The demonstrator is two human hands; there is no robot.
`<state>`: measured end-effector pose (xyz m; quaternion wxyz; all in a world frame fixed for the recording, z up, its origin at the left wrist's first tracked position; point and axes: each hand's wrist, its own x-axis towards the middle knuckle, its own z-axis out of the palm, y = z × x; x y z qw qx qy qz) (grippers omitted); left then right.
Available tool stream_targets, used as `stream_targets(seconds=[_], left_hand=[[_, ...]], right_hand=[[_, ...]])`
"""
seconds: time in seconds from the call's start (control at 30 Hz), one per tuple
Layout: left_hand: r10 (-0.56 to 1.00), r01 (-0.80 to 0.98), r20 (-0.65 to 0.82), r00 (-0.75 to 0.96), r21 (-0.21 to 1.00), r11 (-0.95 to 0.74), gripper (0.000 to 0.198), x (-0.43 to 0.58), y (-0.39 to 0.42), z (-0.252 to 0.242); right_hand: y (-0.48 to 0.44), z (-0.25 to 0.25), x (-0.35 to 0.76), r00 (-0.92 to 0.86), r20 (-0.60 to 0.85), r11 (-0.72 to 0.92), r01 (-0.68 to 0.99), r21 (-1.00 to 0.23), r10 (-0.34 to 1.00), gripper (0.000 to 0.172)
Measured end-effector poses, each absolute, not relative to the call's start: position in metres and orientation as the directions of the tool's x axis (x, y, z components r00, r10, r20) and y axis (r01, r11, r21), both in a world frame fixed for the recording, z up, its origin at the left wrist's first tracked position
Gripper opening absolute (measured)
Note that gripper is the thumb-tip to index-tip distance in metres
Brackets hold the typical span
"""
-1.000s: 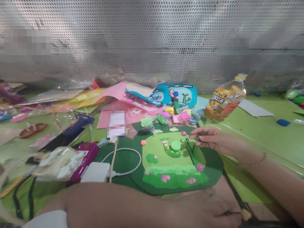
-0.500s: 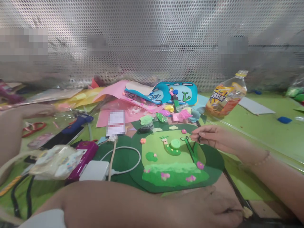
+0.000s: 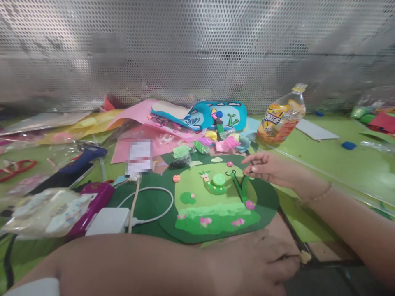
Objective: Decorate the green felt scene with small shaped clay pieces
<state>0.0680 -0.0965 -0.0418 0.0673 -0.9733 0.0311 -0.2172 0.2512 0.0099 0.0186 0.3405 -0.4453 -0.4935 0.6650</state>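
Observation:
My right hand [image 3: 270,169] is over the upper right of a green craft picture [image 3: 268,201], its thumb and fingers pinched at the tip of a forked green stem [image 3: 241,191]. Something small and dark is at the fingertips, too tiny to make out. A black curl tops the stem's other branch. Left of the stem is a green snail shape [image 3: 219,181]; pink flowers dot the picture. My left hand [image 3: 259,261] lies palm down at the near edge, fingers bent. A thin dark line runs from them to a small cream piece [image 3: 305,257]; their grip is partly hidden.
A bottle [image 3: 281,119] stands behind my right hand. Wrapped clay lumps [image 3: 226,144] and blue craft pictures [image 3: 228,117] lie behind the green picture. At the left are a white charger [image 3: 108,220] with a cable, a purple case [image 3: 92,205], a blue glue gun [image 3: 84,158] and red scissors [image 3: 18,167].
The view has shifted slightly right, so the table items appear further left. Another arm at the left has gone out of view. My right hand remains at the stem, its fingers slightly repositioned.

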Motion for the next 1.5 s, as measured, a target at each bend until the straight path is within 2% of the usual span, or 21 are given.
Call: stream_targets(seconds=[0.23,0.53,0.63,0.7,0.77,0.83,0.87,0.9,0.93,0.97,1.03,1.13,1.2,1.27,1.37,1.43,1.5], left_hand=[[-0.076,-0.036,0.402,0.913,-0.107,-0.994,0.026,0.066,-0.097,-0.036],[-0.115,-0.098,0.380,0.918,-0.065,-0.993,0.030,0.063,-0.092,-0.035],[-0.088,-0.091,0.336,0.938,-0.007,-0.996,0.027,0.063,-0.093,-0.027],[-0.030,-0.078,0.339,0.940,0.130,-0.988,0.026,0.064,-0.095,-0.019],[0.075,-0.117,0.400,0.913,0.434,-0.893,0.032,0.067,-0.098,-0.010],[0.416,-0.045,0.321,0.851,0.833,-0.551,0.035,0.070,-0.099,-0.003],[0.597,-0.062,0.247,0.763,0.948,-0.312,0.032,0.072,-0.099,-0.001],[0.718,-0.140,0.141,0.682,0.988,-0.060,0.030,0.074,-0.097,0.001],[0.775,-0.270,0.053,0.630,0.950,0.155,0.029,0.076,-0.095,0.001],[0.804,-0.403,-0.020,0.595,0.857,0.320,0.028,0.078,-0.092,0.002],[0.805,-0.564,-0.150,0.574,0.641,0.521,0.033,0.081,-0.085,0.004],[0.688,-0.566,-0.330,0.647,0.396,0.723,0.056,0.082,-0.076,0.009],[0.644,-0.560,-0.357,0.676,0.320,0.764,0.065,0.081,-0.072,0.014],[0.646,-0.583,-0.281,0.710,0.282,0.762,0.065,0.080,-0.070,0.017],[0.649,-0.609,-0.158,0.745,0.236,0.757,0.059,0.076,-0.068,0.019],[0.656,-0.621,-0.206,0.726,0.216,0.754,0.058,0.073,-0.066,0.020],[0.673,-0.625,-0.313,0.670,0.251,0.739,0.060,0.070,-0.063,0.021]], right_hand=[[0.013,0.015,0.253,-0.358,-0.238,-0.279,-0.068,-0.958,0.903,0.015],[0.012,0.017,0.252,-0.414,-0.206,-0.259,-0.077,-0.963,0.887,0.019],[0.010,0.018,0.250,-0.418,-0.192,-0.240,-0.065,-0.969,0.888,0.016],[0.009,0.019,0.249,-0.412,-0.165,-0.206,-0.057,-0.977,0.896,0.012],[0.007,0.019,0.248,-0.419,-0.125,-0.153,-0.032,-0.988,0.899,0.012],[0.006,0.020,0.247,-0.416,-0.064,-0.075,-0.011,-0.997,0.907,0.013],[0.004,0.021,0.246,-0.397,-0.014,-0.017,-0.005,-1.000,0.918,0.015],[0.002,0.022,0.246,-0.368,0.049,0.059,0.014,-0.998,0.929,0.016],[0.000,0.024,0.245,-0.336,0.119,0.147,0.060,-0.987,0.934,0.016],[-0.003,0.026,0.244,-0.306,0.194,0.242,0.127,-0.962,0.932,0.016],[-0.010,0.031,0.243,-0.286,0.324,0.406,0.303,-0.862,0.902,0.015],[-0.023,0.038,0.239,-0.391,0.489,0.623,0.407,-0.668,0.780,0.019],[-0.030,0.038,0.236,-0.551,0.552,0.774,0.354,-0.526,0.626,0.023],[-0.034,0.035,0.233,-0.695,0.532,0.863,0.273,-0.426,0.483,0.027],[-0.038,0.030,0.230,-0.807,0.479,0.925,0.206,-0.319,0.345,0.033],[-0.039,0.029,0.228,-0.831,0.484,0.956,0.179,-0.233,0.274,0.035],[-0.040,0.031,0.226,-0.844,0.485,0.972,0.171,-0.162,0.229,0.034]])
